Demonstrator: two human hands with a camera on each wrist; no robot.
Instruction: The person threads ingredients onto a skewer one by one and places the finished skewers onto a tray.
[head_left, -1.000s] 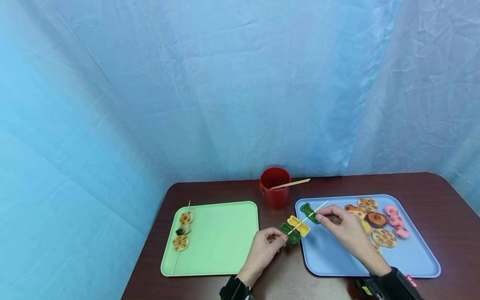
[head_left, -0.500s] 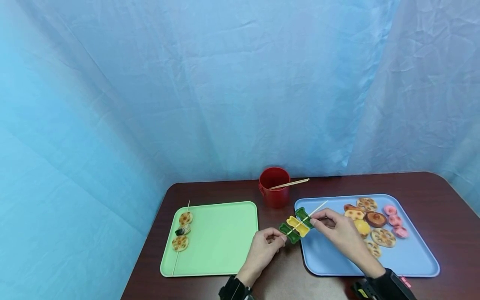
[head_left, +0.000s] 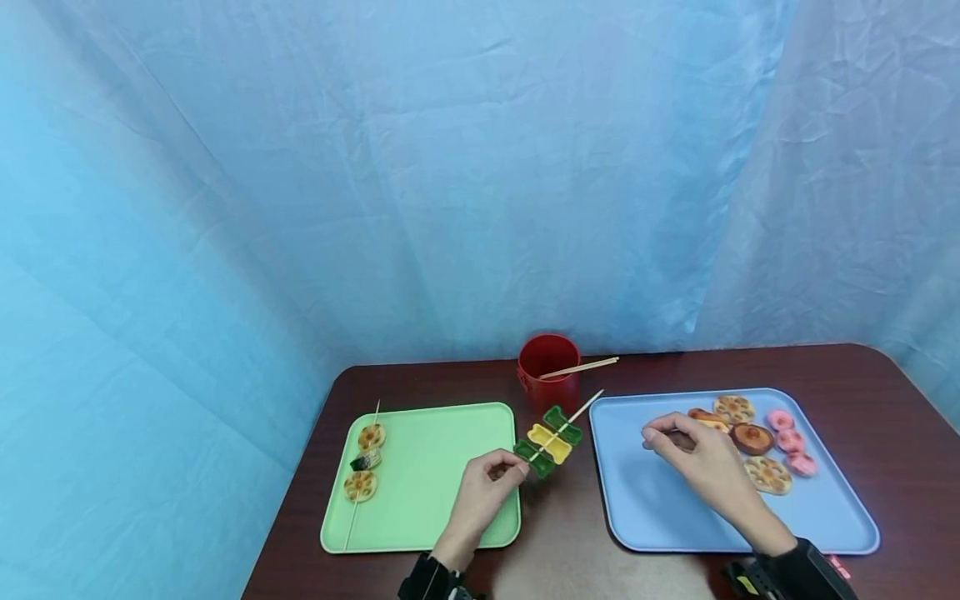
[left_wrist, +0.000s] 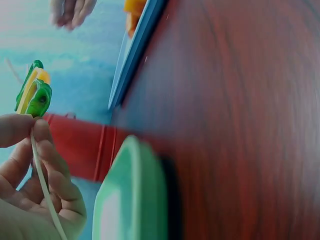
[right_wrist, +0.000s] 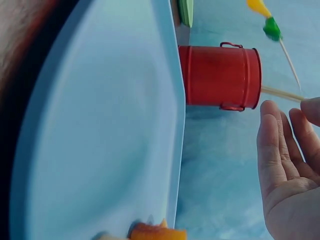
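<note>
My left hand (head_left: 480, 496) pinches the lower part of a wooden skewer (head_left: 592, 402) between thumb and fingers, above the right edge of the green tray (head_left: 435, 483). Threaded on it are a yellow pepper-like piece (head_left: 550, 443) and two green ones, the near green piece (head_left: 534, 459) close to my fingertips. In the left wrist view the bare stick (left_wrist: 47, 195) runs down across the palm. My right hand (head_left: 697, 462) hovers over the blue tray (head_left: 637, 517) with nothing in it, its fingers loosely bent, as the right wrist view shows too.
A red bucket (head_left: 550, 396) holding bare sticks (head_left: 592, 365) stands between the trays at the back. A finished-looking skewer with lotus root slices (head_left: 362, 486) lies on the green tray's left. Lotus slices (head_left: 767, 475), a mushroom (head_left: 752, 439) and pink rings (head_left: 791, 441) lie on the blue tray.
My right hand has let go of the green piece at the far end and moved slightly right. My left hand has carried the skewer left, toward the green tray.
</note>
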